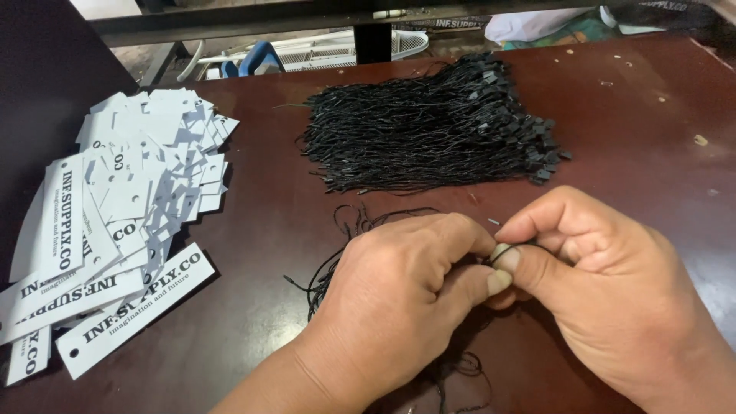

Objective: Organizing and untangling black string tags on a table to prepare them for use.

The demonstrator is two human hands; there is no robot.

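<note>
Left hand (pixel 399 287): low centre, over the table (pixel 636 123); fingers curled, thumb and forefinger pressed together on a thin black string (pixel 337 261) at the point where both hands meet.

Right hand (pixel 606 284): touching the left; fingers (pixel 510 258) pinching the same string between thumb and forefinger. What sits at the pinch itself is too small to tell.

Loose strings: a few black strands trail from under the left hand toward the left and below the wrists.

Bundle of strings (pixel 429 134): large black heap with small square ends, lying behind the hands, apart from them.

Paper tags (pixel 130 222): white, printed in black, with punched holes, fanned in an overlapping pile at the table's left side, well apart from the hands.

Table: dark reddish-brown, glossy.
</note>
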